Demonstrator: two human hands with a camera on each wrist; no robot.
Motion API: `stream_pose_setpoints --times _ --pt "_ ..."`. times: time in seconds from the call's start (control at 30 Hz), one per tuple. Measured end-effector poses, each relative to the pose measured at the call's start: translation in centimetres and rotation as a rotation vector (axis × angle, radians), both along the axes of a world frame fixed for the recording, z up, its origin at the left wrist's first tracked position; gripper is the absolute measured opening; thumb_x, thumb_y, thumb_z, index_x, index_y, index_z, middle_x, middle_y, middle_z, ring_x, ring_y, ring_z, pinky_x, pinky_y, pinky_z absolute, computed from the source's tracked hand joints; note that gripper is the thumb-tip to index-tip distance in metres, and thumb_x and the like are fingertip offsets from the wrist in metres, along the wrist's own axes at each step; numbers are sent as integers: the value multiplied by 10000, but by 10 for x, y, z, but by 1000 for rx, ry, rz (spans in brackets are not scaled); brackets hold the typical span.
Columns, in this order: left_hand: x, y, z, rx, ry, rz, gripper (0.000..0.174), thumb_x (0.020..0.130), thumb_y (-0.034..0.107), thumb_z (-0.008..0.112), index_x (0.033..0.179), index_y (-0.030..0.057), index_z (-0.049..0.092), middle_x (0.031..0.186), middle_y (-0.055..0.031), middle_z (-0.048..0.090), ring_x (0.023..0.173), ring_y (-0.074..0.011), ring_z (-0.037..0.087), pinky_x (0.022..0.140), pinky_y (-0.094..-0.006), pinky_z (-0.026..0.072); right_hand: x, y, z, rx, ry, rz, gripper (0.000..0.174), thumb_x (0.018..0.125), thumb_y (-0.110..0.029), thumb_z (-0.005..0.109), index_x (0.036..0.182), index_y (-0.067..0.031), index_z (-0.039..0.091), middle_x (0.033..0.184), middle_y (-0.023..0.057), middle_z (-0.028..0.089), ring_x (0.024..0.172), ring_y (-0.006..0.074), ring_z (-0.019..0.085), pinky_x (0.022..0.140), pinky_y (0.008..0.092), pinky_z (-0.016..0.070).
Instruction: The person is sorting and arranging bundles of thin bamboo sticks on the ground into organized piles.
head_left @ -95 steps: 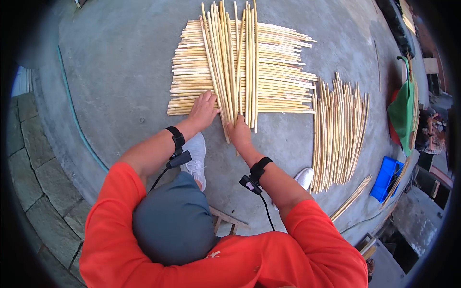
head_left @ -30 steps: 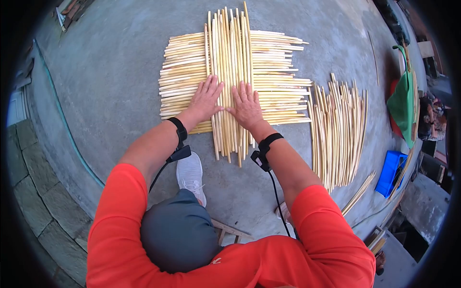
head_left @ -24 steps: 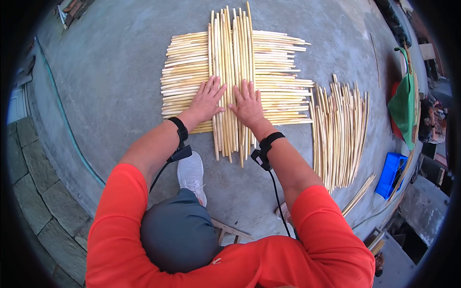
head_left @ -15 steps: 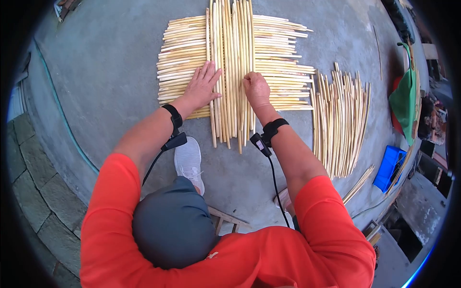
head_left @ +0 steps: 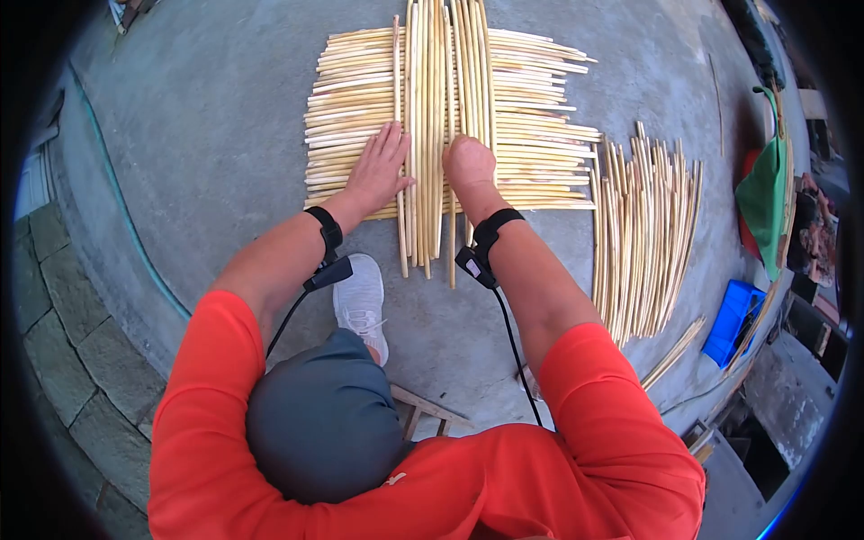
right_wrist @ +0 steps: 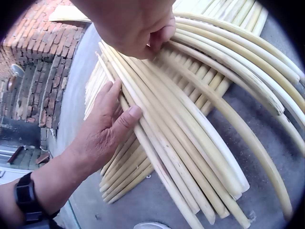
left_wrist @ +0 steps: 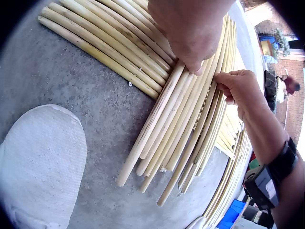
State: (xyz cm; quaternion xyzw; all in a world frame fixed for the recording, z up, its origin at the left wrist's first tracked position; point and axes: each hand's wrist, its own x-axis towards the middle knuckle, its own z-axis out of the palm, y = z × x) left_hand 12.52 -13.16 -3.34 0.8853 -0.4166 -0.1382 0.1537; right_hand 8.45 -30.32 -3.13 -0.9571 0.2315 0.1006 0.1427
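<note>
Long, pale wooden sticks (head_left: 423, 99) lie lengthwise over a crosswise layer of similar sticks (head_left: 346, 117) on the ground. My left hand (head_left: 376, 169) rests with extended fingers along the left edge of the lengthwise bunch; in the right wrist view its thumb lies on the outer sticks. On the bunch's right part, my right hand (head_left: 470, 164) has curled fingers. The left wrist view shows its thumb and forefinger (left_wrist: 228, 81) pinching at a stick. One loose stick (right_wrist: 248, 129) runs out from under this hand, between the left group and the right group (right_wrist: 248, 52).
Right of the layers lies another pile of sticks (head_left: 643, 243), with a few more (head_left: 675, 351) below it. A blue crate (head_left: 733, 322) and a green cloth (head_left: 763, 202) are at the far right. A shoe (head_left: 360, 301) stands just below the sticks.
Both hands lay flat on the bunch; my right hand has since curled its fingers. The right group of lengthwise sticks has shifted right, opening a gap. My left hand stays at the left edge.
</note>
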Motion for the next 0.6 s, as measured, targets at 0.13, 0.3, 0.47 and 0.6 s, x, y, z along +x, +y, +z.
stream_pose_setpoints --times 0.13,0.3,0.47,0.6 --pt "-1 3 1 41 7 -24 779 757 333 632 1352 21 238 1425 -206 134 1326 -341 125 1076 -426 149 8 0 6 94 66 -101 237 731 -243 551 784 -25 626 785 183 634 728 322 617 690 391 496" --pt "-2 5 6 7 20 8 742 776 301 616 1347 13 241 1419 -219 140 1324 -340 134 1078 -417 146 -24 -35 38 225 -158 -170 228 684 -256 600 707 -30 612 678 178 619 652 332 604 642 399 489" --pt "-3 13 -1 -61 6 49 600 817 153 553 1322 -9 272 1383 -235 220 1304 -350 189 1077 -409 162 -131 -158 28 -18 -185 -329 230 729 -259 593 711 -31 608 670 157 622 652 334 609 625 412 483" --pt "-4 20 -15 -8 -103 26 612 805 154 569 1317 -9 278 1386 -231 215 1305 -347 191 1076 -415 162 -222 -242 28 -285 25 -533 275 718 -286 569 759 -22 634 736 197 628 705 358 615 660 430 491"
